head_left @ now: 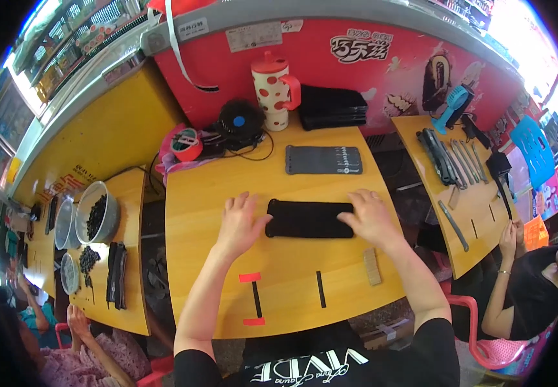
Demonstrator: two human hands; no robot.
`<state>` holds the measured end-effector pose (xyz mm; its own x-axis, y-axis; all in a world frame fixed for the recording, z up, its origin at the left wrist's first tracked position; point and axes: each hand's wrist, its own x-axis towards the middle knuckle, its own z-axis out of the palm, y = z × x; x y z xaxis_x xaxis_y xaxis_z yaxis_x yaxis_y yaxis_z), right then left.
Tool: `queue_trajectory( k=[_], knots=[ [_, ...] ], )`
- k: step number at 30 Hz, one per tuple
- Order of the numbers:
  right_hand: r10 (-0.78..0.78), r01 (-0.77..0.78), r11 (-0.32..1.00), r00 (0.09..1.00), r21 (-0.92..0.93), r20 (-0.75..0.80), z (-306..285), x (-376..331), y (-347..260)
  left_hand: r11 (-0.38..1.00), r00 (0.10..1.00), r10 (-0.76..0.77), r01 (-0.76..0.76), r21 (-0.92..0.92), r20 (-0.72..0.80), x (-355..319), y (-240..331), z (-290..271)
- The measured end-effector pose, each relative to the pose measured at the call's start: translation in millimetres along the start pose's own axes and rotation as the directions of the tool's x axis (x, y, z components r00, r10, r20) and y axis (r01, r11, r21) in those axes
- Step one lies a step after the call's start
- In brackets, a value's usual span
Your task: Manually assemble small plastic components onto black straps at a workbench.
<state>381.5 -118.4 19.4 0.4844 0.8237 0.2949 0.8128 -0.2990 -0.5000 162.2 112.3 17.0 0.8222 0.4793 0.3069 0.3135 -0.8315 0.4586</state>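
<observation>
A flat black rectangular cloth piece [311,219] lies lengthwise across the middle of the wooden table [208,187]. At its left end is my left hand [239,222], fingers spread and thumb touching the edge. My right hand [370,217] is at the opposite end, its thumb over the cloth's corner and its fingers stretched out. Neither hand grips anything. Just beyond the cloth lies a dark grey rectangular piece [323,160] with a light print at its right end. Close to my right forearm sits a small tan block [372,266].
A polka-dot tumbler [270,93], a black fan [240,119], a red tape roll [186,144] and a black cloth stack [332,106] line the back. Black strips [256,298] mark the table's near part. Co-workers sit on both sides; a tub of black pieces [97,213] stands left.
</observation>
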Motion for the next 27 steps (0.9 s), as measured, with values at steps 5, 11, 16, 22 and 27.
queue_trajectory(
  k=[5, 11, 16, 22, 27],
  knots=[
    [0.011, 0.001, 0.972, 0.999, -0.235, 0.052, 5.6, -8.5, -13.3, 0.995, 0.985, -0.03, 0.013, 0.099, 0.168, 2.5, 16.2, 10.5],
    [0.196, -0.224, 0.818, 0.974, 0.529, 0.11, -3.9, -18.0, -12.0, 0.962, 0.974, -0.147, 0.181, -0.202, 0.172, 5.6, 22.2, 10.3],
    [0.229, -0.18, 0.633, 0.973, 0.753, 0.04, -14.8, 5.4, -5.1, 0.284, 0.93, -0.21, 0.355, -0.891, 0.303, 38.7, 22.6, 7.0],
    [0.359, -0.065, 0.316, 0.931, 0.946, -0.056, -3.7, 80.8, 62.6, 0.262, 0.878, -0.272, 0.46, -0.848, 0.393, 136.2, 12.8, 33.0],
    [0.362, -0.061, 0.664, 0.898, 0.745, -0.25, 27.6, 122.0, 107.8, 0.424, 0.817, -0.424, 0.56, -0.711, 0.391, 178.1, -7.8, 76.1]
  ],
)
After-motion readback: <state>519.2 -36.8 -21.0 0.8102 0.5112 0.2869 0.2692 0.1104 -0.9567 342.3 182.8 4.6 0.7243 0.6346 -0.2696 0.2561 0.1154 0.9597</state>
